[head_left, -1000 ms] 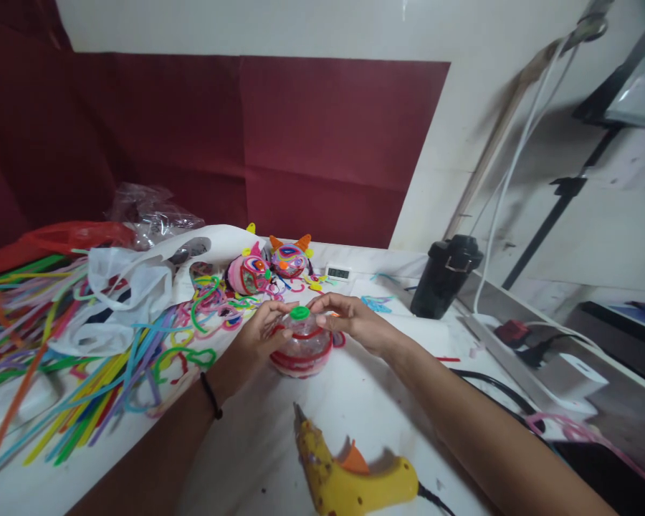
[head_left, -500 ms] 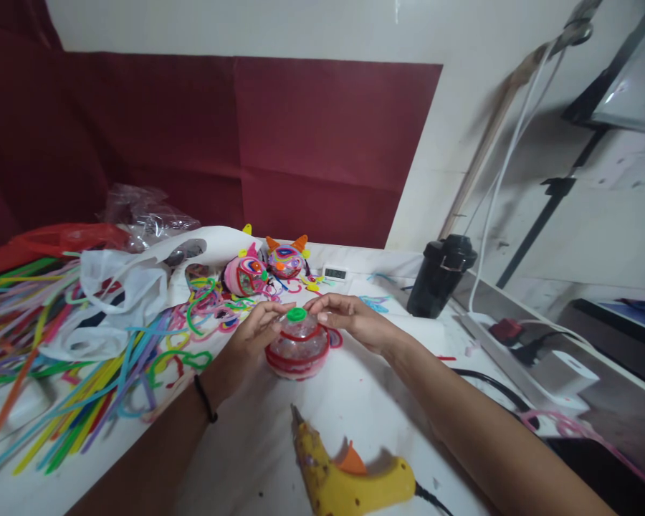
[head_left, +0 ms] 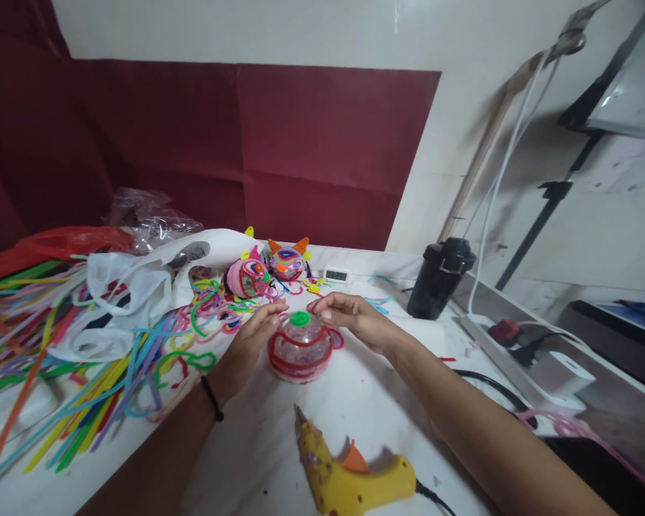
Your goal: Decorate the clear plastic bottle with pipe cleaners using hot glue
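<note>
A rounded clear plastic piece (head_left: pixel 299 351) sits on the white table, trimmed with red pipe cleaner bands and topped by a green disc (head_left: pixel 299 319). A small red-and-purple loop (head_left: pixel 336 339) shows at its right side. My left hand (head_left: pixel 258 331) is beside its left, fingers stretched forward and thumb apart. Over its upper right, my right hand (head_left: pixel 349 319) has loosely curved, parted fingers; whether a fingertip touches the plastic I cannot tell. Nearer to me lies a yellow glue gun (head_left: pixel 349 480) with an orange trigger, its nozzle pointing toward the piece.
Two decorated animal-like figures (head_left: pixel 248 276) stand at the back beside a small digital clock (head_left: pixel 336 275). Many pipe cleaners (head_left: pixel 94 408) and a white mask-like cloth (head_left: pixel 118 304) cover the left. To the right are a black bottle (head_left: pixel 441 278) and a power strip (head_left: pixel 521 365).
Both hands have eased slightly away from the plastic piece, baring more of its sides and top. The piece appears turned a little, its red bands at a different angle. The glue gun stays put.
</note>
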